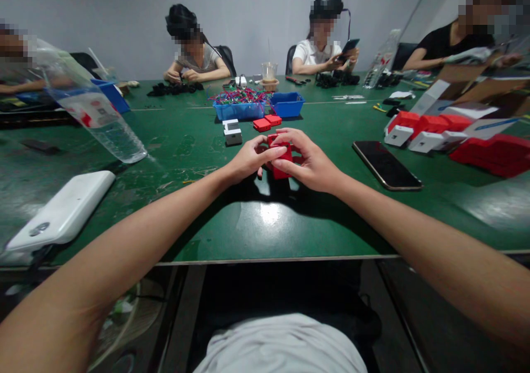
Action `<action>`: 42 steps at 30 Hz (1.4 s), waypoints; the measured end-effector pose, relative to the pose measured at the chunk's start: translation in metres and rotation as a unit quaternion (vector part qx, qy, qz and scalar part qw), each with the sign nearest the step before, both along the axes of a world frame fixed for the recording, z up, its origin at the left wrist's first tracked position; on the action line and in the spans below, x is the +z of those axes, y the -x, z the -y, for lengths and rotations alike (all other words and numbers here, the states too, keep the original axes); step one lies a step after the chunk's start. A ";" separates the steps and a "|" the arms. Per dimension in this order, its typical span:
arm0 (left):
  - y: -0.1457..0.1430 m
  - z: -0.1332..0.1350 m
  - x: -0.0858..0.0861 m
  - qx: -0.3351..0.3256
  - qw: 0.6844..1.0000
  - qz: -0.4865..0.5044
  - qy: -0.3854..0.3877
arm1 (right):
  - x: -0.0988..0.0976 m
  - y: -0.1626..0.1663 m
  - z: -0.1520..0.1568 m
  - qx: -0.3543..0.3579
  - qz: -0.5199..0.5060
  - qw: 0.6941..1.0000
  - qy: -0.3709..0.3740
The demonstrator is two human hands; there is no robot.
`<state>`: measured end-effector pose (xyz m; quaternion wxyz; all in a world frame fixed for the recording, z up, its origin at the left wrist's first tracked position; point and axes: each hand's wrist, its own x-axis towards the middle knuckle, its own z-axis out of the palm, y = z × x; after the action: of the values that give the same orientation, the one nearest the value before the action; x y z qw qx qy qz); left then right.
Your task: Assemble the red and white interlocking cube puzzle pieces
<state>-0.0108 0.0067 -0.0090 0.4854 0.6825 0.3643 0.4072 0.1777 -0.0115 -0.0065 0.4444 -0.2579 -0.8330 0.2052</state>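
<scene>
Between my two hands, just above the green table, is a small red plastic case. My left hand is closed on its left side, with the thumb laid across its face. From the right, my right hand grips the same case, its fingers over the top and its thumb on the front. Part of the case is hidden behind my fingers. Beyond my hands lie two flat red pieces and, to their left, some white blocky pieces.
A blue bin of coloured wires stands beside another blue bin. To the right are a phone and a row of red and white cases. A plastic bottle and a white power bank are left. Several people sit around the table.
</scene>
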 end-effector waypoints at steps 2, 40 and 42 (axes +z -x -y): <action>0.000 0.001 0.002 -0.004 1.000 -0.008 -0.005 | 0.000 0.000 0.000 0.004 0.001 1.000 -0.004; -0.002 -0.002 -0.012 0.083 0.994 -0.027 -0.073 | -0.005 -0.004 -0.012 0.025 -0.090 0.970 0.223; -0.002 0.001 -0.012 0.103 0.986 -0.057 -0.121 | -0.005 -0.006 -0.014 0.006 -0.090 0.968 0.236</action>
<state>-0.0091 0.0055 -0.0207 0.3330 0.7173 0.4076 0.4566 0.1839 0.0024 -0.0116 0.4432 -0.3306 -0.7191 0.4209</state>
